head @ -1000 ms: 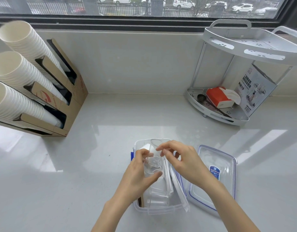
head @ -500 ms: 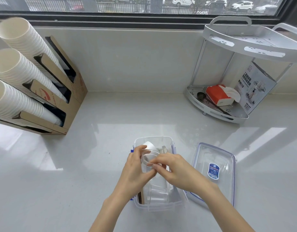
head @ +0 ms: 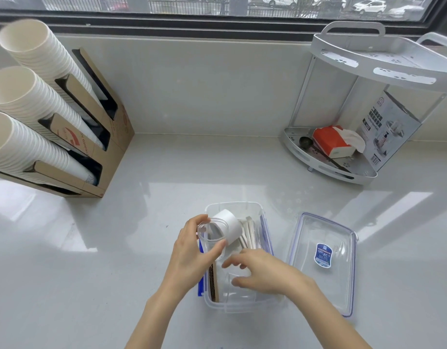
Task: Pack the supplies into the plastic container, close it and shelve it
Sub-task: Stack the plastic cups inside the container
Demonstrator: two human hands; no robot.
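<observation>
A clear plastic container [head: 242,307] with blue latches stands open on the counter near me. Inside lie a white paper cup [head: 231,224] on its side, wrapped stirrers [head: 248,234] and brown cardboard sleeves [head: 213,283]. My left hand [head: 192,253] grips a clear plastic cup [head: 212,234] over the container's left side. My right hand [head: 265,269] reaches into the container with fingers spread, low over clear items; whether it holds anything I cannot tell. The container's clear lid [head: 323,263] with a blue label lies flat just to the right.
A cardboard dispenser [head: 101,137] with three stacks of white paper cups leans at the left. A white two-tier corner shelf [head: 330,170] at the back right holds a red tissue pack, a spoon and a printed box. A window ledge runs behind.
My right hand has let go of the clear cup and dropped lower into the container. My left hand still holds the cup, now tilted over the left side.
</observation>
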